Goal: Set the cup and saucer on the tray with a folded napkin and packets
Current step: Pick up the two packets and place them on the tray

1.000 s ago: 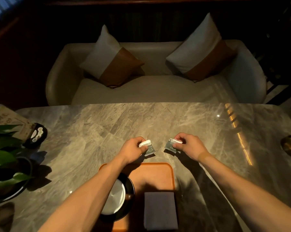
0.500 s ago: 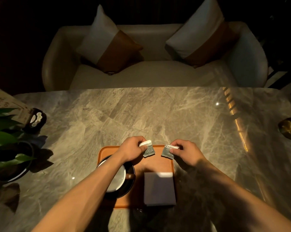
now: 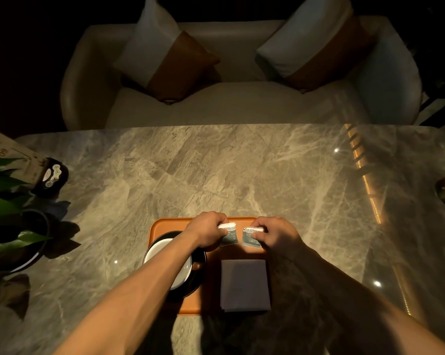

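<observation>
1. Head view: an orange tray (image 3: 165, 226) lies on the marble bench (image 3: 216, 170), toward 6 o'clock.
2. The left hand (image 3: 206, 233) pinches a packet (image 3: 229, 235) over the tray's far edge; the right hand (image 3: 275, 234) pinches a second packet (image 3: 249, 238) just beside it, at 3 o'clock of the first.
3. On the tray, a white cup (image 3: 165, 249) sits on a dark saucer (image 3: 198, 275) at 9 o'clock, partly under the left forearm.
4. A folded grey napkin (image 3: 244, 285) lies at 3 o'clock of the saucer.

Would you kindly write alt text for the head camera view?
Each hand, left hand and right hand, pinches a packet, left packet and right packet, over an orange tray holding a cup on a saucer and a folded napkin.
</observation>
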A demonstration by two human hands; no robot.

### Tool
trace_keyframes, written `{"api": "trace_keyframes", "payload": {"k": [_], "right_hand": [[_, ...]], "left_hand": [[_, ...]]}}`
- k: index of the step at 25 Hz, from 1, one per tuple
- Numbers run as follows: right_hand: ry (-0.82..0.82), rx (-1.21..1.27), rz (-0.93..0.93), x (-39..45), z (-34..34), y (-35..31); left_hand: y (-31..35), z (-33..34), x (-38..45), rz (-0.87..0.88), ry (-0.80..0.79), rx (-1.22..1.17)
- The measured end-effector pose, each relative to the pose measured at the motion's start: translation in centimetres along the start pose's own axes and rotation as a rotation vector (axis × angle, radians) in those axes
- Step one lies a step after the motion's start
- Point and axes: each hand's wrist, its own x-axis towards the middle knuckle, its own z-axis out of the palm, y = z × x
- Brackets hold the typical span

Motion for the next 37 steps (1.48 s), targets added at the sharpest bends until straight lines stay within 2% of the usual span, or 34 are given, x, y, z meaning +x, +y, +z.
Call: {"api": "trace_keyframes", "payload": {"k": [3,6,12,18,24,27,37], "right_hand": [[0.064,-0.029,-0.012,0.0,0.7,-0.1],[0.151,-0.191,-0.068,-0.1,1.3,-0.1],[0.332,-0.378,-0.137,-0.6,1.7,-0.8],[0.455,-0.401,-0.203,-1.1,1.9,-1.4],[0.403,-0.495,-0.212,-1.3,2.4,-0.4],[0.384,-0.492,-0.192,-1.2,2.8,-0.4],[0.472,-0.527,-0.211,-1.0,3.7,0.3]], "left_hand": [[0.0,0.3,0.5,-0.022,-0.008,0.048],[0.2,0.9,1.0,0.012,0.030,0.186],[-0.5,2.4,1.2,0.143,0.214,0.425],[-0.5,2.7,-0.3,0.219,0.421,0.539],[-0.7,2.6,-1.2,0.210,0.284,0.555],[-0.4,2.9,-1.2,0.219,0.294,0.616],[-0.4,3.2,-1.1,0.213,0.293,0.655]]}}
